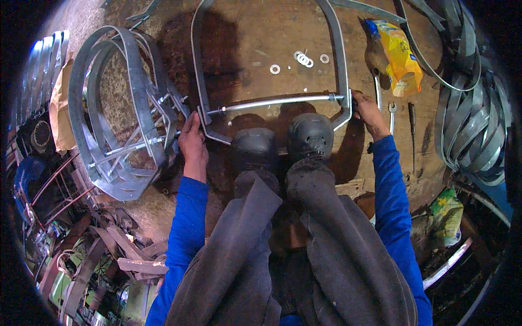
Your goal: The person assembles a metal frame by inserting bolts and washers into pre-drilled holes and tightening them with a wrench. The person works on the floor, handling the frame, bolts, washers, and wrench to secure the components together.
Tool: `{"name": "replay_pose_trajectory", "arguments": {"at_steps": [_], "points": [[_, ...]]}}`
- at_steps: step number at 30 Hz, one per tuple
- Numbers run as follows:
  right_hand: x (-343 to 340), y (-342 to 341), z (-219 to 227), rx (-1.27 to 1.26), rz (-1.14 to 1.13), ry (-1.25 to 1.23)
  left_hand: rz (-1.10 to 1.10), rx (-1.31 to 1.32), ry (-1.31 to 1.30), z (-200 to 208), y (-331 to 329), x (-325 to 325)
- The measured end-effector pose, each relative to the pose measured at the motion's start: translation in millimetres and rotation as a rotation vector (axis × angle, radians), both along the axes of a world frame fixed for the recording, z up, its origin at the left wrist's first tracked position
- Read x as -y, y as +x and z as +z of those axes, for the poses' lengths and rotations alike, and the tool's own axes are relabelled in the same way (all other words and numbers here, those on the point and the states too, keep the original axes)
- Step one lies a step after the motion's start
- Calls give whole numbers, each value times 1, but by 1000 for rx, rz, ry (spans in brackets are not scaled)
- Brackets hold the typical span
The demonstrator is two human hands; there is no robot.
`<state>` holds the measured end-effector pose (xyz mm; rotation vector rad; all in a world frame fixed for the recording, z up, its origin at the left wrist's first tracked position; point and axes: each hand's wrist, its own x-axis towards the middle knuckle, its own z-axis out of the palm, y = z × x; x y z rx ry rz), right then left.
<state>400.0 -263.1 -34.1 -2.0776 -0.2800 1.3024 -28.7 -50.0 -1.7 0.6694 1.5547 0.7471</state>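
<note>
A large bent metal strap frame (pixel 341 54) lies before my knees. A threaded rod (pixel 277 101) runs across its two sides, with nuts (pixel 333 98) near the ends. At the frame's left side, my left hand (pixel 193 148) is closed with its fingertips on the strap beside the rod's end. My right hand (pixel 371 114) grips the right side by the other rod end, fingers curled; what lies under them is partly hidden. Several flat washers (pixel 303 58) are scattered on the brown board (pixel 261 43) inside the frame.
Finished-looking strap frames with rods (pixel 133 87) stand at left, near a brown paper piece (pixel 62 108). At right lie a yellow bag (pixel 399 57), a wrench (pixel 392 117), a thin dark tool (pixel 412 130) and bundled metal straps (pixel 473 119). Scrap wood (pixel 130 244) fills the lower left.
</note>
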Motion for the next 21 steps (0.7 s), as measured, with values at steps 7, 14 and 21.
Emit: {"name": "replay_pose_trajectory", "arguments": {"at_steps": [7, 14, 21], "points": [[-2, -9, -5, 301, 93, -79, -25, -22, -11, 6, -1, 1], [3, -19, 5, 222, -15, 18, -12, 12, 68, 5, 8, 0], [-3, -9, -5, 64, -39, -68, -50, 92, 68, -10, -9, -4]]}}
